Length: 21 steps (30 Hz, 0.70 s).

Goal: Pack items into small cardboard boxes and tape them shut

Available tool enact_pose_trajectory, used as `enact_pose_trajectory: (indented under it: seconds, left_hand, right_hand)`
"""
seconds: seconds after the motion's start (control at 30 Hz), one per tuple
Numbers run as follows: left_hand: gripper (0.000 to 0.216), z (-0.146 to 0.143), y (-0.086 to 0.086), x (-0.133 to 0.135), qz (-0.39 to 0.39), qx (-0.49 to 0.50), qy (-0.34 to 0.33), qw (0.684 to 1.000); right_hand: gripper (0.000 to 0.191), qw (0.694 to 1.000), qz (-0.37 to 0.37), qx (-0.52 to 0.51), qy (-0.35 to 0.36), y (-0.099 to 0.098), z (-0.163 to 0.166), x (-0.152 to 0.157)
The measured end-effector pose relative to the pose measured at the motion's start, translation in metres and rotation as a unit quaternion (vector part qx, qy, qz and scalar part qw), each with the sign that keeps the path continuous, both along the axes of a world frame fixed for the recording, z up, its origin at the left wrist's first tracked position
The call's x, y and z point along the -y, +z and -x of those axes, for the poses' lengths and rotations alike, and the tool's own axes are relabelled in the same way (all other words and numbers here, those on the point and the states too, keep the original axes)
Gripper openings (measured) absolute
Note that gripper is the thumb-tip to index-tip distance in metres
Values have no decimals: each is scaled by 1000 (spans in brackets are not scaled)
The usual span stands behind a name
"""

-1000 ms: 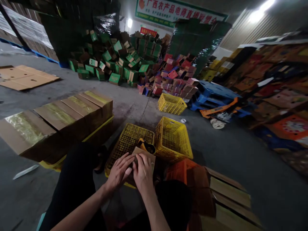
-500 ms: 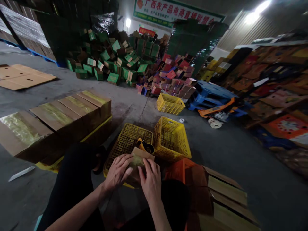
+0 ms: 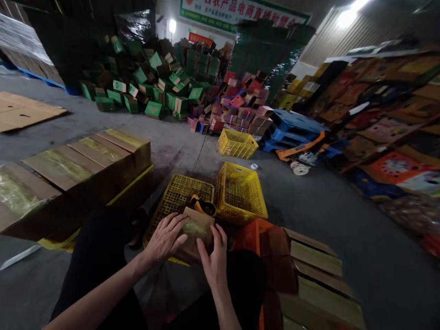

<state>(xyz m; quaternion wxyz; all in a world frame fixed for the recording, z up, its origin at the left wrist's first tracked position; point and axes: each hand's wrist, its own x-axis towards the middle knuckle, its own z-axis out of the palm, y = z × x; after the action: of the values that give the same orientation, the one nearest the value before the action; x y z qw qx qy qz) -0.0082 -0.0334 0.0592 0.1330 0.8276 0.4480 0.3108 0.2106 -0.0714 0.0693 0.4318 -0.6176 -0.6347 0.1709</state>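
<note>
A small brown cardboard box [image 3: 199,223], with shiny clear-yellowish tape across its top, sits between my knees on an upturned yellow crate [image 3: 184,183]. My left hand [image 3: 167,239] lies over the box's left side, its fingers stretched out and thumb apart. At the right side, my right hand [image 3: 215,254] clasps the box edge, fingers along the side and thumb toward the near face. Just beyond the box, a yellow-and-black tape dispenser [image 3: 203,205] rests on the crate. The box's underside is hidden.
Taped boxes [image 3: 103,151] stand in a yellow crate at left. More boxes [image 3: 318,284] fill an orange crate [image 3: 252,236] at right. Ahead are an open yellow crate [image 3: 242,190], another yellow crate [image 3: 237,143], blue pallets [image 3: 295,123], an orange pallet jack [image 3: 302,149] and piled cartons [image 3: 158,87].
My right hand has slid off the box's top toward its right edge, showing more of the tape. My left hand stays on the left side. The camera has turned slightly right.
</note>
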Motion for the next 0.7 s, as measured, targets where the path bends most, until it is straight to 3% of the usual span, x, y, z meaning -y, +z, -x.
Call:
enact_pose_trajectory:
  seconds: [0.07, 0.17, 0.23, 0.3, 0.47, 0.7]
  left_hand:
    - [53, 0, 1, 2, -7, -11, 3, 1000]
    - [52, -3, 5, 5, -31, -19, 14, 999]
    - [51, -9, 9, 8, -53, -29, 18, 998]
    - [51, -19, 12, 12, -70, -44, -4, 997]
    - [68, -41, 9, 21, -90, -75, -76, 990]
    - [86, -43, 8, 24, -83, -123, -74, 986]
  right_hand:
    - [78, 987, 79, -136, -29, -8, -2, 0]
    - [91, 919, 197, -341, 5, -11, 1, -3]
    - [93, 870, 221, -439, 28, -9, 5, -6]
    - [94, 841, 222, -492, 33, -7, 8, -9]
    - [89, 827, 223, -516, 30, -10, 7, -9]
    - [77, 819, 219, -527, 58, -20, -10, -3]
